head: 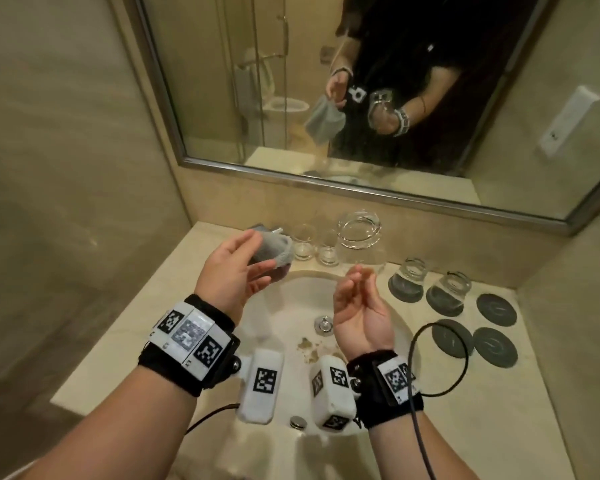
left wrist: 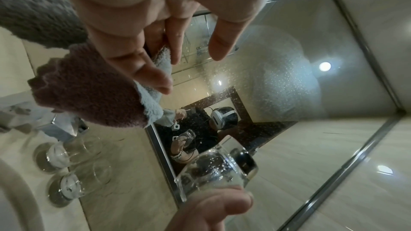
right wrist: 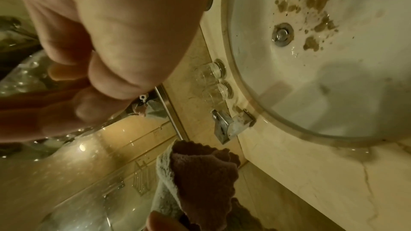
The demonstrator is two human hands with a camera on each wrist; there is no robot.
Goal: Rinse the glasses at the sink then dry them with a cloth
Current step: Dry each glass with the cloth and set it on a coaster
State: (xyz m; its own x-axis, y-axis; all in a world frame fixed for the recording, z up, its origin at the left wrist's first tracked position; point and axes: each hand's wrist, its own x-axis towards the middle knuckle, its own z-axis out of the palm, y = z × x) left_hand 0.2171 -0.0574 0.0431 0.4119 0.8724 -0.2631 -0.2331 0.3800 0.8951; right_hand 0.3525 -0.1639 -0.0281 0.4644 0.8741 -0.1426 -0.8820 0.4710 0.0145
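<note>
The left hand (head: 234, 271) pinches a grey and pink cloth (head: 271, 252) between thumb and fingers (left wrist: 155, 75), up over the left side of the sink (head: 291, 292). The right hand (head: 359, 306) has its fingers curled round a wet glass (left wrist: 218, 168), held over the sink just beside the cloth, not touching it. Two glasses (head: 430, 278) stand upside down on dark mats on the bench (head: 465, 393), right of the sink. Two small glasses (head: 314, 245) and a glass bowl (head: 359, 228) stand at the back by the mirror (head: 326, 81).
</note>
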